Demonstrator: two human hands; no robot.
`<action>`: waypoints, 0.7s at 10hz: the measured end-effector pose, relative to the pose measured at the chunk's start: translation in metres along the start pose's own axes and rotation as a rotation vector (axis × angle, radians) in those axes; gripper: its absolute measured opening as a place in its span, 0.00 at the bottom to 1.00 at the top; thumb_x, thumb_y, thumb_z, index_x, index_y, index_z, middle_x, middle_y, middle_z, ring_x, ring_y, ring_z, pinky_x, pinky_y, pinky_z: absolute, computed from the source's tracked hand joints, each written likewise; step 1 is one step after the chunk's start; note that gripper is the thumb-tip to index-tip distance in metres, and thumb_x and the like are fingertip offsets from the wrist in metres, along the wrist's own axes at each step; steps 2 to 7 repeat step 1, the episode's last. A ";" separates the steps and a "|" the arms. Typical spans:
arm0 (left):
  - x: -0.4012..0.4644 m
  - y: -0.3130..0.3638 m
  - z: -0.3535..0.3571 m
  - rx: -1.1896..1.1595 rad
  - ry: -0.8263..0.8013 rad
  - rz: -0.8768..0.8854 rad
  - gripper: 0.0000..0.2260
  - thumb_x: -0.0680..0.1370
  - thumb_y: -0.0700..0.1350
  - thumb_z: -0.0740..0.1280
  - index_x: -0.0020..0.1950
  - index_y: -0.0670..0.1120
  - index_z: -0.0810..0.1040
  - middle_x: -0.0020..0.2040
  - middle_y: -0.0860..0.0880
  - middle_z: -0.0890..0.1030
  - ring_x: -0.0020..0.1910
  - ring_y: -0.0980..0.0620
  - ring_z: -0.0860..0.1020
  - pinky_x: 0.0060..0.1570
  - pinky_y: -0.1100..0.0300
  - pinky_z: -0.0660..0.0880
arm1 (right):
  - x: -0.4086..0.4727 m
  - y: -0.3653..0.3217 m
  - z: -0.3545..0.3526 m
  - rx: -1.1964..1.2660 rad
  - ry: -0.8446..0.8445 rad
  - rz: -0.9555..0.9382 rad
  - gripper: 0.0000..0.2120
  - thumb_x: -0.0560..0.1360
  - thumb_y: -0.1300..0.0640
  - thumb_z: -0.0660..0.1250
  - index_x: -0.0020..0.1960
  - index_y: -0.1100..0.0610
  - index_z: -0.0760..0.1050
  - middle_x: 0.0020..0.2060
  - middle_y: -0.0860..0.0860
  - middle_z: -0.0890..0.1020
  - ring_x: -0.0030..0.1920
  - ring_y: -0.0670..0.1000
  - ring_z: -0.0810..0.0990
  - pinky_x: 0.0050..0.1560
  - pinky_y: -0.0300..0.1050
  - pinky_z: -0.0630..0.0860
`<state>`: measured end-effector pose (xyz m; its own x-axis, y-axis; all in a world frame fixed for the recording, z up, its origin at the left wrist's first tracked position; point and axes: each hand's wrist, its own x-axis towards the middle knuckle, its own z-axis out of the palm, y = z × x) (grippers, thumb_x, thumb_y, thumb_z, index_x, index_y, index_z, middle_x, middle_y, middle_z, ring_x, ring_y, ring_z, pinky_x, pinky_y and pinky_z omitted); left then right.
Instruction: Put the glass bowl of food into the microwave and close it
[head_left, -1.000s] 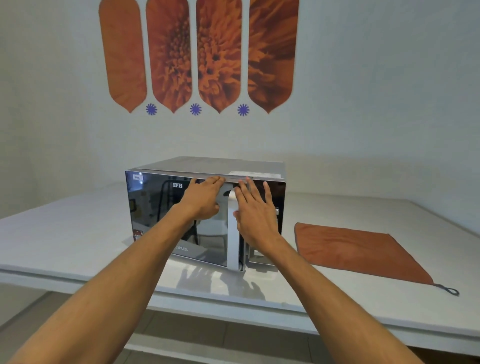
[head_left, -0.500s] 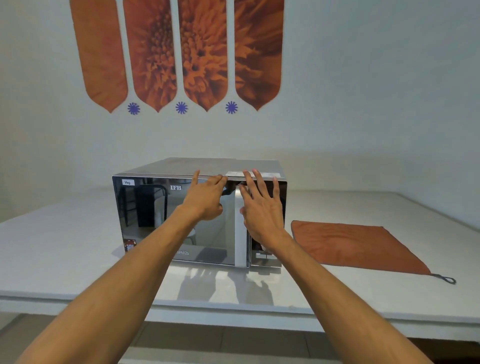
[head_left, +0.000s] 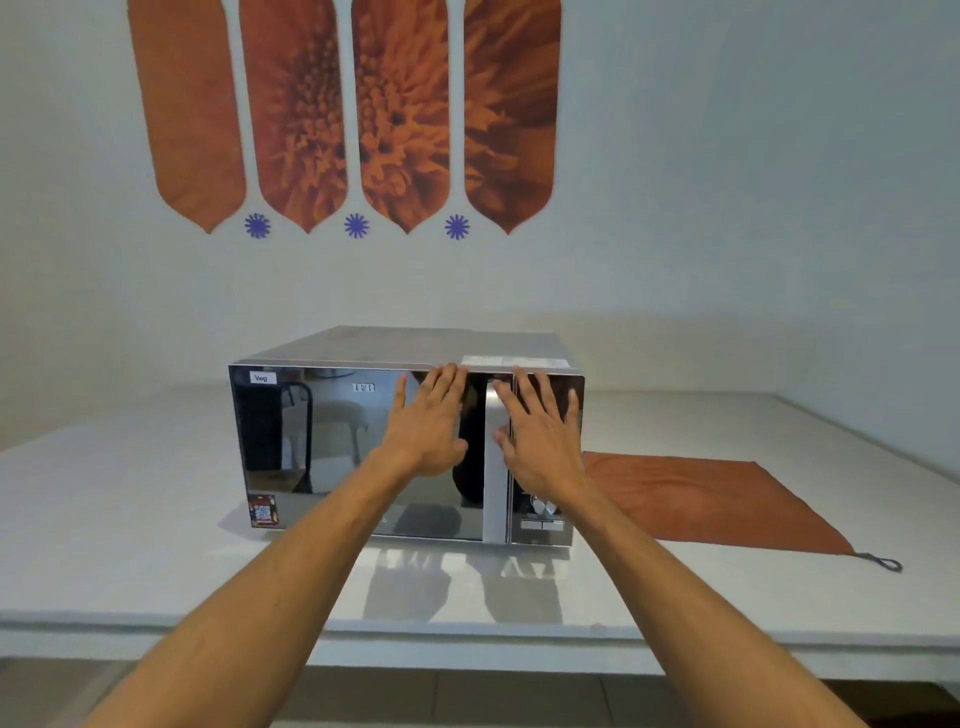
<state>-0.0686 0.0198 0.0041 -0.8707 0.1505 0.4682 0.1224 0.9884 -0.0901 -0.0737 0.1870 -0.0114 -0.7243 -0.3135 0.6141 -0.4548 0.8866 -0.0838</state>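
Note:
A silver microwave (head_left: 332, 447) with a mirrored door stands on the white counter, its door flush with the front. My left hand (head_left: 428, 423) lies flat against the right part of the door, fingers spread and reaching the top edge. My right hand (head_left: 540, 441) rests flat over the silver door handle (head_left: 496, 499) and the control panel (head_left: 543, 517), fingers apart. Neither hand holds anything. The glass bowl of food is not visible; the mirrored door hides the inside.
An orange cloth (head_left: 706, 501) with a dark loop lies flat on the white counter (head_left: 130, 519) just right of the microwave. A wall with orange flower panels (head_left: 348, 114) rises behind. The counter's front edge runs below my forearms.
The microwave door swung from slightly ajar to flush with the front. Both hands stayed pressed on the door and flattened out.

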 end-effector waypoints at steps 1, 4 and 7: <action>-0.012 -0.003 0.017 -0.080 0.029 -0.019 0.43 0.75 0.59 0.60 0.76 0.50 0.33 0.77 0.51 0.33 0.77 0.51 0.36 0.70 0.42 0.32 | -0.001 0.002 0.002 0.098 -0.029 -0.002 0.30 0.81 0.45 0.56 0.78 0.46 0.45 0.79 0.48 0.44 0.77 0.51 0.37 0.72 0.61 0.34; -0.012 -0.003 0.017 -0.080 0.029 -0.019 0.43 0.75 0.59 0.60 0.76 0.50 0.33 0.77 0.51 0.33 0.77 0.51 0.36 0.70 0.42 0.32 | -0.001 0.002 0.002 0.098 -0.029 -0.002 0.30 0.81 0.45 0.56 0.78 0.46 0.45 0.79 0.48 0.44 0.77 0.51 0.37 0.72 0.61 0.34; -0.012 -0.003 0.017 -0.080 0.029 -0.019 0.43 0.75 0.59 0.60 0.76 0.50 0.33 0.77 0.51 0.33 0.77 0.51 0.36 0.70 0.42 0.32 | -0.001 0.002 0.002 0.098 -0.029 -0.002 0.30 0.81 0.45 0.56 0.78 0.46 0.45 0.79 0.48 0.44 0.77 0.51 0.37 0.72 0.61 0.34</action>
